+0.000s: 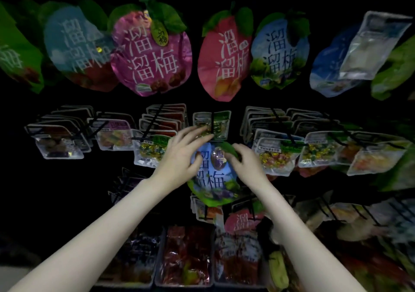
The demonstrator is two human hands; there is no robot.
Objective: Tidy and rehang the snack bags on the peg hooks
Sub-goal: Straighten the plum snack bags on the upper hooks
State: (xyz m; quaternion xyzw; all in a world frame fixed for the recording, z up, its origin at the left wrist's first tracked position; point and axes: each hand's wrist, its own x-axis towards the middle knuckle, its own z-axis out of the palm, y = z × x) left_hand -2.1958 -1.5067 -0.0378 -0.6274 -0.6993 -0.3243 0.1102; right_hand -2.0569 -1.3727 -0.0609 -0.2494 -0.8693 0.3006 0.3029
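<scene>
A blue, fruit-shaped snack bag (213, 179) with a green leaf top and green bottom edge sits in front of the middle row of pegs. My left hand (182, 154) holds its upper left side, thumb on the front, fingers reaching over toward a clear candy bag (212, 124) on the black peg hook (211, 123) behind. My right hand (244, 161) pinches the bag's green leaf at the upper right. Whether the bag's hole is on a hook is hidden by my hands.
Large fruit-shaped bags, pink (152, 53), red (222, 58) and blue (278, 51), hang along the top row. Clear candy bags (276, 157) crowd the pegs left and right. Trays of red packets (186, 258) stand below. The surroundings are dark.
</scene>
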